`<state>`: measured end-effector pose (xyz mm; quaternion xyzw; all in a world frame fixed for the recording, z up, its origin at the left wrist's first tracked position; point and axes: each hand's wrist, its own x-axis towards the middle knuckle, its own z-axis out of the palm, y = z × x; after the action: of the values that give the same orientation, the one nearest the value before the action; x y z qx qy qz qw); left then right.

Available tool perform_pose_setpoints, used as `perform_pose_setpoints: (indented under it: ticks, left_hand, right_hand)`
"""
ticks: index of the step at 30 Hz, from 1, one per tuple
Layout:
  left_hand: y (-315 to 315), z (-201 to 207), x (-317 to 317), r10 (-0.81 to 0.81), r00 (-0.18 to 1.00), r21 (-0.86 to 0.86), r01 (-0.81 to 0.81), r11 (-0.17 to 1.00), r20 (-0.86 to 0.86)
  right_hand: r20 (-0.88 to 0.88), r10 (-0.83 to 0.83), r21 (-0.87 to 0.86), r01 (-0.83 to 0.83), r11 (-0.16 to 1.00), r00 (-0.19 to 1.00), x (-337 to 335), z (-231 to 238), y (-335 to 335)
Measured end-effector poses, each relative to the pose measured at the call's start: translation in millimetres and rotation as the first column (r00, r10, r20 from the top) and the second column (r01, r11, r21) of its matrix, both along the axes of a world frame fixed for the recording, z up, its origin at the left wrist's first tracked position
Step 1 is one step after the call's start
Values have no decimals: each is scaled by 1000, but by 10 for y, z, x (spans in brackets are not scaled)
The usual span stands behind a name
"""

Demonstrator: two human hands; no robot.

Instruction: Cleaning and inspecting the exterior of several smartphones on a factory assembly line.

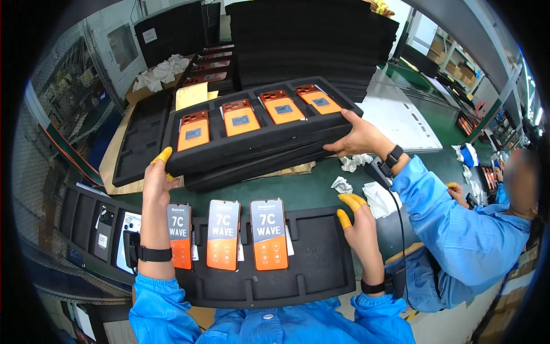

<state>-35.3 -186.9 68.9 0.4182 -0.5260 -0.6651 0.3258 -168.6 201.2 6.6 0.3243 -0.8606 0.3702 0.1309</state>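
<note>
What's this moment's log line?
left hand: holds upper tray; right hand: empty, near lower tray; coworker's hand: upper tray; upper tray: four phones

Has the left hand (154,179) well out front, with thumb and fingers curled inward. Holds the right hand (360,229) closer in and off to the side, loosely spread (wears yellow fingertip covers (163,155) on both, btw). Sports black wristbands (154,254) plus blue sleeves (157,309).
</note>
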Motion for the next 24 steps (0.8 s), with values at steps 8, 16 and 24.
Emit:
perform_pose_setpoints:
  ticks: [8,16,24]
  left_hand:
    - [168,80,44,-90,983,11,93,996,-161]
    - [102,-70,86,-128,987,35,132,991,-98]
    - [112,181,63,-123,962,106,153,983,-242]
  right_hand:
    - [258,105,-54,-94,994,961,-149,47,-448]
    - [401,171,-66,-157,985,900,-195,17,-565]
    - [563,227,-139,-180,974,794,-196,-37,-637]
